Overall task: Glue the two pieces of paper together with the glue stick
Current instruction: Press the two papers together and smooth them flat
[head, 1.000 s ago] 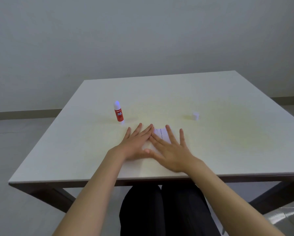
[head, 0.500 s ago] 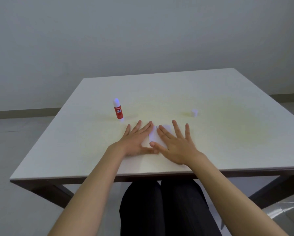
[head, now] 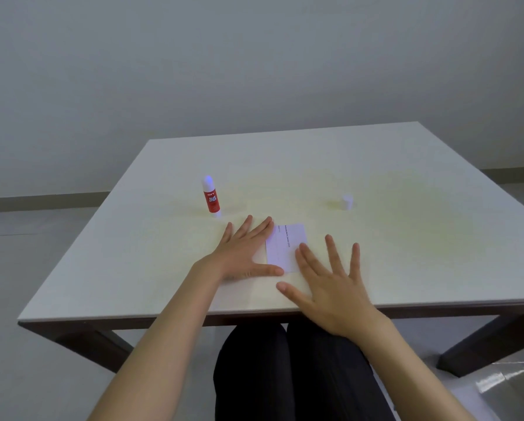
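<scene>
We have both hands spread flat, fingers wide, gripping nothing. Our left hand [head: 242, 253] lies palm down on the table [head: 406, 238] with its fingertips and thumb touching the left edge of the paper [head: 285, 244]; whether it also covers a second sheet we cannot tell. Our right hand [head: 330, 287] hovers or rests just at the paper's near right corner, its index fingertip touching or overlapping that edge. The paper lies flat near the table's front edge, between the two hands, with a line of small print along its left side. Only one rectangle is plain to us, so we judge the two pieces are already laid together and we are at the pressing and smoothing step. The glue stick [head: 211, 197] stands upright and uncapped, beyond the left hand and apart from it, and its cap [head: 348, 202] sits well off to the right. The next move, as we read it, calls for a check that the sheets hold, then reaching for the cap and closing the stick before the glue dries.
</scene>
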Demonstrator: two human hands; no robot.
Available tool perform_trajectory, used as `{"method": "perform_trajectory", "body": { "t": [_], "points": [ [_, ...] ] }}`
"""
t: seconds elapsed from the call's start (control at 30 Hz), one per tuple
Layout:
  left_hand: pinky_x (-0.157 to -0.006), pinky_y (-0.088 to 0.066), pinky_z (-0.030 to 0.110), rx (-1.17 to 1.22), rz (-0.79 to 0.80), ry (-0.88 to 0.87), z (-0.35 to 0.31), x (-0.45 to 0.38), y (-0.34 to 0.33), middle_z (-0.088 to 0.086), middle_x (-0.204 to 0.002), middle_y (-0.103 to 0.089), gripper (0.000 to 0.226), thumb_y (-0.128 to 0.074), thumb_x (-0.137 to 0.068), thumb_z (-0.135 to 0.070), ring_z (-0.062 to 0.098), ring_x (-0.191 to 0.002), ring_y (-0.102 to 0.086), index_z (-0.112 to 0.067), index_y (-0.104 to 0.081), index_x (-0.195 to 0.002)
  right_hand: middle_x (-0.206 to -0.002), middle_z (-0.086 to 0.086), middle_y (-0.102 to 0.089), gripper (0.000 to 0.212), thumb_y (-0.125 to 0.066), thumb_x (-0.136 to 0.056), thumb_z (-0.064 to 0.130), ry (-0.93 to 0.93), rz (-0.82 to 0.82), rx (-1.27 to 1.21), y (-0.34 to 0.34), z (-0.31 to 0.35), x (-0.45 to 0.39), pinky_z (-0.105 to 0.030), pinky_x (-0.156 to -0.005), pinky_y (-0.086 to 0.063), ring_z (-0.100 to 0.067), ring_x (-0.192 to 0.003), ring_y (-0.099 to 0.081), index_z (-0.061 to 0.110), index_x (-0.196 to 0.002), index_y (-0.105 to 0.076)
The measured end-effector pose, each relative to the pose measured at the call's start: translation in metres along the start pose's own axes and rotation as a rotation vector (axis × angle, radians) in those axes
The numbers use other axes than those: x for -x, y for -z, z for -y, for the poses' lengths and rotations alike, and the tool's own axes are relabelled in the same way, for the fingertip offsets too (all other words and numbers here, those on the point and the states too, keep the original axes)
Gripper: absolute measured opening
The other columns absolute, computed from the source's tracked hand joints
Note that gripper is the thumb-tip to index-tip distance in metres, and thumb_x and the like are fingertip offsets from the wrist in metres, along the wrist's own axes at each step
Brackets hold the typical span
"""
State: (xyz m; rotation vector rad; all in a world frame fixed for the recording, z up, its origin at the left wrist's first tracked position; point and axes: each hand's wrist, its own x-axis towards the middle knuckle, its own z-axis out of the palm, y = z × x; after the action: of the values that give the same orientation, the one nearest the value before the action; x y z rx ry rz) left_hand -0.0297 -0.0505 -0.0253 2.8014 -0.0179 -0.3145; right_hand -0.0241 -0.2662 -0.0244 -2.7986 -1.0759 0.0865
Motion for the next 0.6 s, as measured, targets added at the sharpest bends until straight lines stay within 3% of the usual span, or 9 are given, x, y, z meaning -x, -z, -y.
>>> {"method": "perform_trajectory", "body": {
  "t": [0.1,0.3,0.43,0.53,0.6],
  "points": [
    [-0.116,0.017,0.045,0.008,-0.003,0.004,0.001,0.0,0.001,-0.024,-0.156,0.017,0.114,-0.042,-0.065,-0.085,0.007,-0.142,0.026,-0.03,0.011,-0.15,-0.159,0.02,0.004,0.105,0.017,-0.063,0.086,0.073,0.03,-0.04,-0.007,0.007,-0.006,-0.048,-0.096,0.041,-0.016,-0.14,0.032,0.031,-0.151,-0.001],
    [-0.115,0.018,0.045,0.003,0.018,0.015,-0.003,0.002,0.002,-0.022,-0.156,0.018,0.113,-0.045,-0.068,-0.082,0.008,-0.142,0.026,-0.029,0.012,-0.15,-0.16,0.016,0.006,0.086,-0.003,-0.081,0.076,-0.143,0.104,-0.032,0.01,-0.016,-0.056,-0.057,-0.105,0.028,-0.027,-0.145,0.023,0.027,-0.152,0.002],
    [-0.116,0.015,0.047,-0.023,0.019,-0.003,-0.003,0.001,0.005,-0.019,-0.158,0.016,0.102,-0.047,-0.077,-0.071,0.013,-0.144,0.023,-0.028,0.01,-0.15,-0.16,0.014,0.007,0.103,0.013,-0.066,0.083,0.081,0.064,0.038,-0.003,0.009,-0.053,-0.058,-0.102,0.032,-0.026,-0.143,0.027,0.026,-0.151,0.006],
    [-0.116,0.014,0.048,-0.061,0.015,-0.002,-0.004,0.0,0.007,-0.017,-0.158,0.016,0.094,-0.052,-0.086,-0.055,0.016,-0.145,0.022,-0.027,0.011,-0.15,-0.158,0.019,0.01,0.094,0.011,-0.069,0.081,0.121,0.064,0.006,-0.007,0.009,-0.055,-0.059,-0.105,0.029,-0.025,-0.144,0.024,0.033,-0.15,0.009],
    [-0.117,0.014,0.047,-0.052,0.003,0.007,-0.003,0.002,0.006,-0.017,-0.158,0.016,0.096,-0.052,-0.084,-0.056,0.014,-0.144,0.022,-0.028,0.012,-0.15,-0.158,0.022,0.009,0.086,0.005,-0.075,0.077,0.082,0.063,-0.028,-0.006,0.005,-0.056,-0.058,-0.105,0.028,-0.025,-0.146,0.02,0.034,-0.15,0.008]
  ]
}}
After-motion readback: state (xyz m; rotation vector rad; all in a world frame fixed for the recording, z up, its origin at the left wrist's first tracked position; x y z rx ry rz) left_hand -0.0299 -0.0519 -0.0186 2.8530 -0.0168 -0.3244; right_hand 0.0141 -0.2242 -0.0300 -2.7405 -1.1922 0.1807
